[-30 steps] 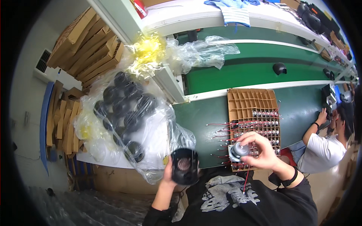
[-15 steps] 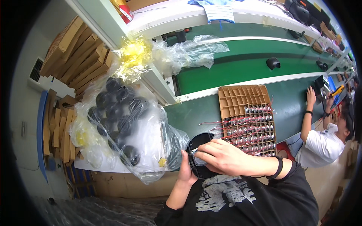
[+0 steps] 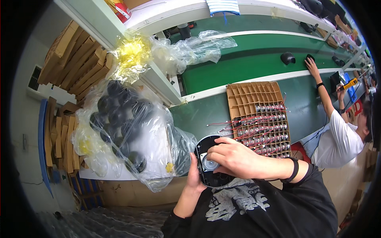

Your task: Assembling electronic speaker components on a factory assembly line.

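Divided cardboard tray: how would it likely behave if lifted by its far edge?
The tray would probably flex, being thin cardboard. It may hang heavier toward its near rows of metal speaker drivers. Red wires trailing past its left edge could snag.

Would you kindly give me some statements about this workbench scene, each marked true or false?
1. The left hand holds a black housing. True.
2. The right hand is touching the clear plastic bag. False: its fingers are at the round speaker in the housing.
3. The divided cardboard tray has some unfilled cells. True.
4. The co-worker wears a black shirt. False: the shirt is white.
5. A blue-and-white striped cloth shows at the top. True.
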Motion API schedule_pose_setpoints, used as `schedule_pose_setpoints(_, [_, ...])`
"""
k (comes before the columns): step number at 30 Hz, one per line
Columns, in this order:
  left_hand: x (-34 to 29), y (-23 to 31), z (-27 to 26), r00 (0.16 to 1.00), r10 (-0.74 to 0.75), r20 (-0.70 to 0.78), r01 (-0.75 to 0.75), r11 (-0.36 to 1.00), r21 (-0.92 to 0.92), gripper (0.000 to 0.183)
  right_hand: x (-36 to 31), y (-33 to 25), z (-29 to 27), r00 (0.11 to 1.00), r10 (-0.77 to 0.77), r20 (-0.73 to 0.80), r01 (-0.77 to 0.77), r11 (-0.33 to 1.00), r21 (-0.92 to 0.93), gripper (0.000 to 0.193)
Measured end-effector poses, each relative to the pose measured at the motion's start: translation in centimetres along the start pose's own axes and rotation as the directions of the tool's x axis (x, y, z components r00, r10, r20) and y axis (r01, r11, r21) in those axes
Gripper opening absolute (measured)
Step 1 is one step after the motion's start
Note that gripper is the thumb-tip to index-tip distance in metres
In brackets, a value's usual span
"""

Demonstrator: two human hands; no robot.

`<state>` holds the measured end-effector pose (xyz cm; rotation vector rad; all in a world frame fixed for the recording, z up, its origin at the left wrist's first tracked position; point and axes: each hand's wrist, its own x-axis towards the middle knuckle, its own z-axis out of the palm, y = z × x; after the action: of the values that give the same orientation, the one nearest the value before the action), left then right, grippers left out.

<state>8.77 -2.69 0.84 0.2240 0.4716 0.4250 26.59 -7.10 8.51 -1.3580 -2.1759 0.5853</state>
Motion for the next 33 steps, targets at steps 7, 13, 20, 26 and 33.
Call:
schedule_pose_setpoints(7, [0.0,-0.2,0.1,1.0,-0.027,-0.009,0.027,0.998,0.053,0.073,-0.2,0.0,-0.1,0.999,0.039,-0.001,-0.039,0.999,0.012,0.038])
schedule_pose_setpoints(13, [0.1,-0.4,0.0,0.999,-0.031,-0.043,0.035,0.996,0.083,0.069,-0.4,0.4,-0.1,0.999,-0.021,-0.049,0.022,1.0,0.021,0.037])
schedule_pose_setpoints(20, [-0.1,-0.2,-0.3,0.999,-0.028,-0.036,0.03,0.996,0.081,0.069,-0.4,0.1,-0.3,1.0,0.006,-0.001,-0.005,0.999,0.032,0.038])
schedule_pose_setpoints(26, [0.0,-0.5,-0.2,1.0,-0.018,0.021,0.017,0.999,0.049,0.074,-0.4,0.3,-0.4,0.999,0.007,0.037,-0.008,1.0,0.026,0.038])
schedule_pose_setpoints(33, [0.3,-1.0,-0.5,0.998,-0.03,-0.05,0.031,0.999,0.011,0.067,-1.1,0.7,-0.4,0.996,0.007,0.088,-0.005,1.0,-0.022,0.037])
